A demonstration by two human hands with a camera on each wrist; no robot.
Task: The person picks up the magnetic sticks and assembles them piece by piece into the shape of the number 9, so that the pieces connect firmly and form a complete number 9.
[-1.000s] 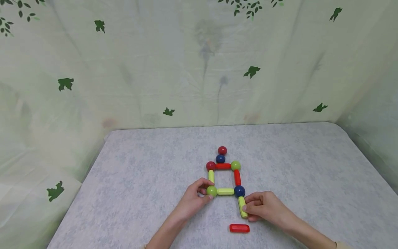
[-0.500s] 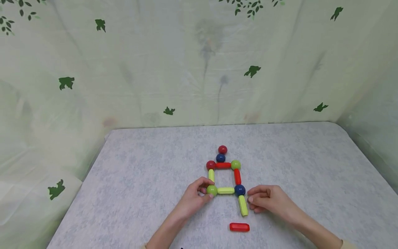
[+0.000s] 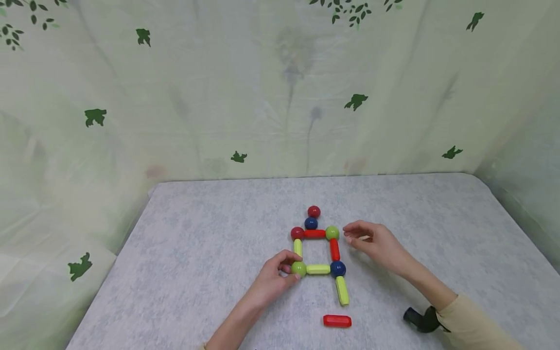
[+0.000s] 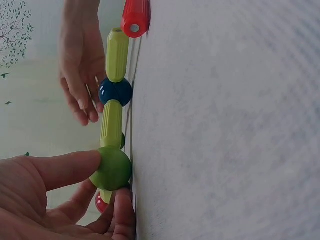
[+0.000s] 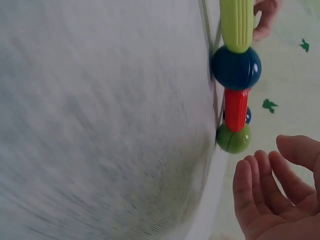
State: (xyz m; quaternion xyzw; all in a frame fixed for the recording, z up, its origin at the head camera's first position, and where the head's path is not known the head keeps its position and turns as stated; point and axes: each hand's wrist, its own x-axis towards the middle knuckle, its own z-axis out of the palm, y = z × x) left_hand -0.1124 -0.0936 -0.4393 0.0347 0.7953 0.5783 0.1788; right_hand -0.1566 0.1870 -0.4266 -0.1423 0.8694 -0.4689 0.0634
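moved since half a second ago: right hand (image 3: 372,240), from beside the near blue ball (image 3: 338,269) to just beside the far green ball (image 3: 332,233); thumb and fingers parted and loosely bent, holding nothing. unmoved: left hand (image 3: 275,276), thumb and fingers pinching the near green ball (image 3: 299,269).

location: all pieces on the tabletop (image 3: 197,253), toward its near half, ten of the twelve making or adjoining a four-sided frame.

views: left wrist only, a round silvery spot on the end of the loose red rod (image 4: 135,20) and the left thumb pressed to the near green ball; right wrist, the gap between right fingertips and far green ball; head only, the whole outline and a black device (image 3: 422,319) at the right sleeve (image 3: 472,318).

balls, six:
- green, two: near and far corners.
- blue, two: one corner; far blue ball (image 3: 311,223) just beyond the frame.
- red, two: corner red ball (image 3: 297,233); outer red ball (image 3: 313,212), farthest out.

rods, six:
- yellow-green, three: side yellow-green rod (image 3: 298,248), front yellow-green rod (image 3: 318,269), spur yellow-green rod (image 3: 342,290) extending nearward from the near blue ball.
- red, three: far red rod (image 3: 314,234), side red rod (image 3: 334,249); the loose one, apart, nearest the wearer.
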